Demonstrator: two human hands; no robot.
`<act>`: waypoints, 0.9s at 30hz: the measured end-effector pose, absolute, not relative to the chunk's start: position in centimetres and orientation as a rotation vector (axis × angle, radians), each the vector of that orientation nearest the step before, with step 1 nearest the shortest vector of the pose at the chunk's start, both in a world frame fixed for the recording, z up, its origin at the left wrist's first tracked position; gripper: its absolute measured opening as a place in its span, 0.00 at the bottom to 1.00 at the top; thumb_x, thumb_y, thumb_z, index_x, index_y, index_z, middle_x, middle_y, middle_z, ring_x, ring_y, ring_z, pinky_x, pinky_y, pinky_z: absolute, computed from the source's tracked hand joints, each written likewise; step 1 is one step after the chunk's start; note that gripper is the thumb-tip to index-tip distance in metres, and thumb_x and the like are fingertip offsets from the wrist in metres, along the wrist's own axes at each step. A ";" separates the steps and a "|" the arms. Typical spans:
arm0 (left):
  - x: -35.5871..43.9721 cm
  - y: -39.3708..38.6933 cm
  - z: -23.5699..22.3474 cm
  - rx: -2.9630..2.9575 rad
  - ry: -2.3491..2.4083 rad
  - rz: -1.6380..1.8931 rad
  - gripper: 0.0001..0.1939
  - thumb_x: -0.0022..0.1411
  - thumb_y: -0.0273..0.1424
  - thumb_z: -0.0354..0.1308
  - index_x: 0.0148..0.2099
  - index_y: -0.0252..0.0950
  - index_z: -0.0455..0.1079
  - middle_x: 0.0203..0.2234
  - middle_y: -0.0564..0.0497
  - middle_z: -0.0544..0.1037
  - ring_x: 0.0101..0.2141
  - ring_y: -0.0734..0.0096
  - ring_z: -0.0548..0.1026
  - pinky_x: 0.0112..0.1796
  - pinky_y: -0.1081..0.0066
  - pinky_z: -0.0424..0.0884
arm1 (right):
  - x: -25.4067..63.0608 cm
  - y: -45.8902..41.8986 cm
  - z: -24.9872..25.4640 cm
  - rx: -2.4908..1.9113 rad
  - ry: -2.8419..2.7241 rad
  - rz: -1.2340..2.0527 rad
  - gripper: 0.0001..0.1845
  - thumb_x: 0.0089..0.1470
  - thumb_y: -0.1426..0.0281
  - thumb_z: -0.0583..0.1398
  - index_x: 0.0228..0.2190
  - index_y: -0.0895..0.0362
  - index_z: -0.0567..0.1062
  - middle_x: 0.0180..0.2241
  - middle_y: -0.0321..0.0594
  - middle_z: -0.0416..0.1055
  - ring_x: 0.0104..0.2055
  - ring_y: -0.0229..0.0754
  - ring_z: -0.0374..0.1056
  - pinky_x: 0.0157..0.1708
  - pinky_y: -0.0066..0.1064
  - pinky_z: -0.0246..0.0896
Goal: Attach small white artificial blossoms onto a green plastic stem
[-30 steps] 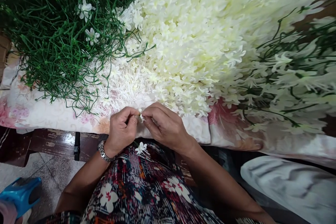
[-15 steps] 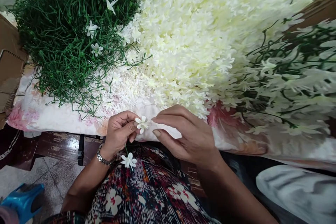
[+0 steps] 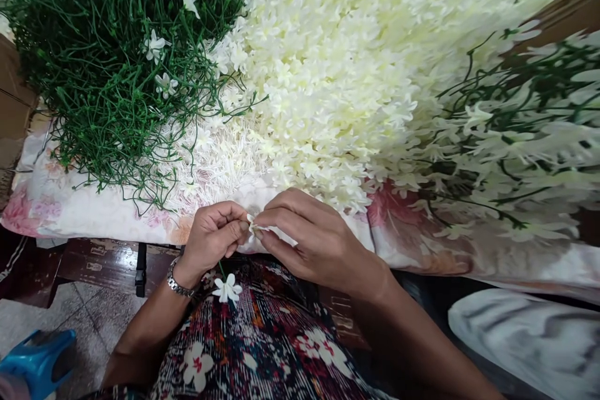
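Observation:
My left hand (image 3: 213, 234), with a metal-banded watch at the wrist, pinches a thin green artificial flower stem (image 3: 221, 269) close to its top. A white artificial flower (image 3: 252, 224) sits at the left fingertips, partly covered by fingers. From the right, my right hand (image 3: 312, 240) has its thumb and forefinger closed on that flower's petals. Below the left hand, a second white flower (image 3: 227, 288) hangs on the same stem in front of the patterned clothing. The stem's upper part is hidden inside the left fingers.
A heap of green plastic stems (image 3: 107, 56) lies at the left. Loose cream-white blossoms (image 3: 328, 62) are piled in the middle, with thin white pieces (image 3: 215, 156) beside them. Finished-looking flower sprays (image 3: 520, 131) lie at the right. A floral cloth (image 3: 94, 215) covers the work surface.
My right hand has moved left, and its thumb and forefinger have closed on the flower at my left fingertips. The left hand has kept its hold. The view has shifted slightly.

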State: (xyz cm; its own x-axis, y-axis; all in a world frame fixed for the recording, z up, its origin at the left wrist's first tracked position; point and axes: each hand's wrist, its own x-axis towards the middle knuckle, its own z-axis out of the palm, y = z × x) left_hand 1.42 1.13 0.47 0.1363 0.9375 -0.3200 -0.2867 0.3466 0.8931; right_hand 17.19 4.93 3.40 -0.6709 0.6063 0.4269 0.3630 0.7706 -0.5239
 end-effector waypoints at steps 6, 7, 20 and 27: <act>1.0 1.4 0.9 0.935 1.090 0.953 0.05 0.51 0.29 0.54 0.26 0.31 0.66 0.13 0.58 0.63 0.11 0.88 0.56 0.12 0.83 0.51 | 17.1 4.9 3.4 -0.745 -2.337 0.627 0.05 0.47 0.78 0.54 0.28 0.62 0.69 0.24 0.42 0.65 0.29 0.37 0.59 0.28 0.30 0.58; 1.0 1.5 1.0 0.963 1.094 0.941 0.05 0.51 0.28 0.54 0.26 0.31 0.66 0.13 0.59 0.63 0.12 0.88 0.56 0.12 0.83 0.51 | 17.0 4.9 3.4 -0.748 -2.333 0.647 0.05 0.47 0.78 0.54 0.28 0.62 0.69 0.24 0.42 0.65 0.29 0.37 0.59 0.28 0.30 0.58; 1.1 1.7 1.3 1.009 1.143 0.892 0.04 0.51 0.26 0.52 0.25 0.32 0.65 0.14 0.58 0.64 0.12 0.89 0.56 0.13 0.83 0.52 | 17.2 4.9 2.7 -0.747 -2.301 0.625 0.04 0.45 0.79 0.55 0.27 0.62 0.69 0.24 0.41 0.65 0.29 0.36 0.60 0.28 0.30 0.58; 1.3 1.5 0.8 0.978 1.155 0.918 0.04 0.53 0.27 0.51 0.27 0.32 0.64 0.14 0.58 0.64 0.11 0.89 0.57 0.12 0.84 0.53 | 17.2 5.0 2.0 -0.726 -2.373 0.441 0.04 0.46 0.79 0.55 0.29 0.62 0.68 0.26 0.41 0.65 0.31 0.37 0.60 0.30 0.30 0.61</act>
